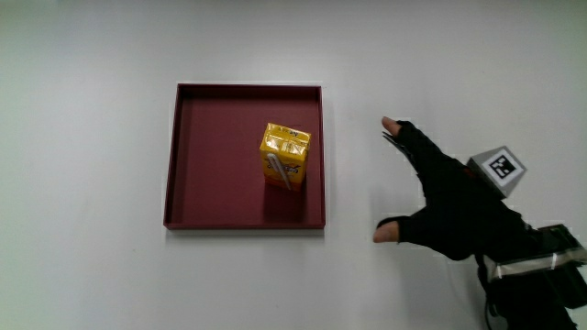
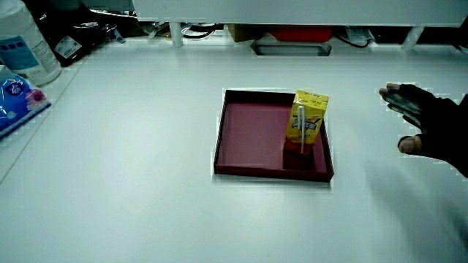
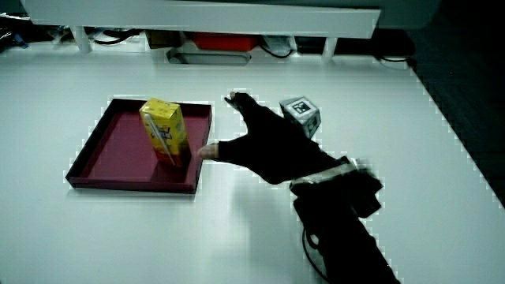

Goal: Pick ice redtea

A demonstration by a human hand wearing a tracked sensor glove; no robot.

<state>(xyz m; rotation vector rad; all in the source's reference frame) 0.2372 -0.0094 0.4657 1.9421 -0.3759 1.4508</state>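
A yellow ice red tea carton (image 1: 285, 155) stands upright in a dark red square tray (image 1: 206, 192), near the tray wall closest to the hand. A straw is stuck to its front in both side views (image 2: 309, 120) (image 3: 165, 129). The gloved hand (image 1: 404, 179) hovers over the white table beside the tray, a short gap from that wall. Its fingers (image 1: 400, 134) and thumb (image 1: 389, 229) are spread wide and hold nothing. A patterned cube (image 1: 497, 169) sits on the back of the hand (image 3: 237, 126).
The tray (image 2: 248, 135) holds only the carton. A plastic bottle (image 2: 25, 44) and a blue packet (image 2: 16, 98) lie at the table's edge. Cables and a low partition (image 2: 292, 11) run along the table's end away from the person.
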